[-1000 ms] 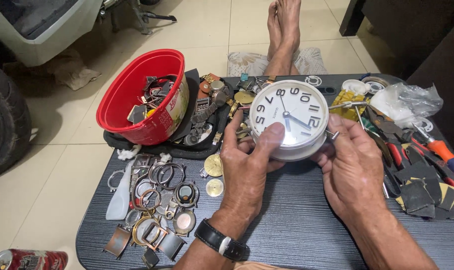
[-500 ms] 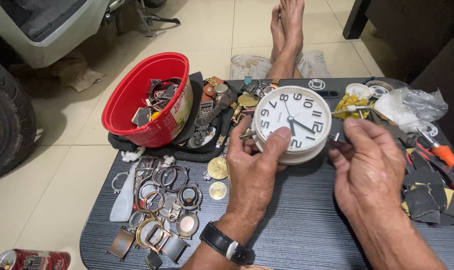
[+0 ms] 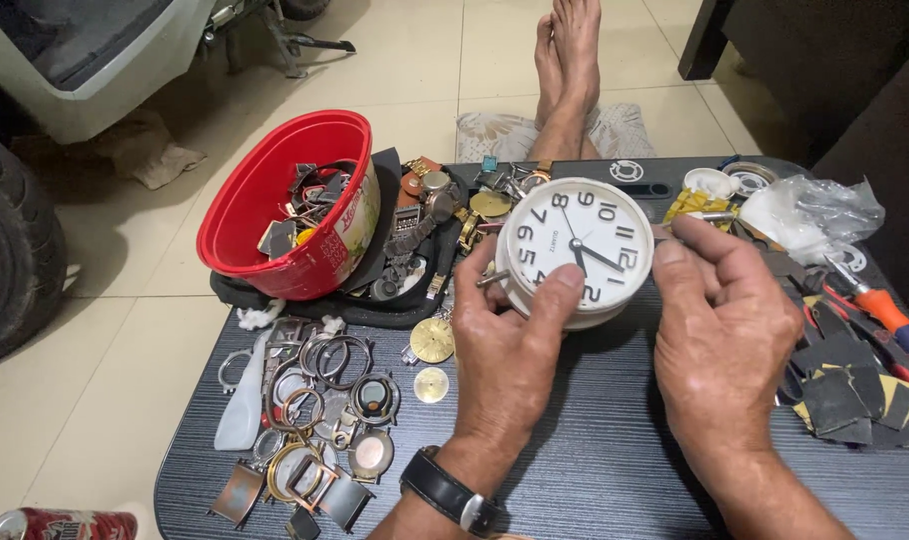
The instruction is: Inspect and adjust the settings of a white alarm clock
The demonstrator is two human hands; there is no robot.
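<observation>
We see the left hand [image 3: 510,345] gripping a white round clock [image 3: 577,250], thumb pressed on the lower rim of its face and the fingers wrapped behind it. The clock sits just above that hand, tilted so its dial faces us, and its bottom edge is close to the dark table [image 3: 595,450]; we cannot tell whether it touches. A thin metal pin [image 3: 492,279] sticks out from the clock's left side, right by the left fingers.

The right hand [image 3: 730,340] is to the clock's right, fingers curled shut around a slim metal tool [image 3: 710,215] whose tip meets the clock's right rim. Only a short bit of the tool shows above the fingers.

A black watch [image 3: 453,492] rings the left wrist, below the hand. Left of the left hand lie two small brass dials [image 3: 432,340], and further left a heap of watch cases [image 3: 320,420] and rings. Above and left of that hand a red bowl [image 3: 275,200] holds scrap parts, leaning on a dark tray of watch bits.

Right of the right hand are black square scraps [image 3: 850,395] and an orange-handled tool [image 3: 880,305]; above it, a clear plastic bag [image 3: 810,215]. Beyond the clock, bare feet [image 3: 570,50] rest on the tiled floor.
</observation>
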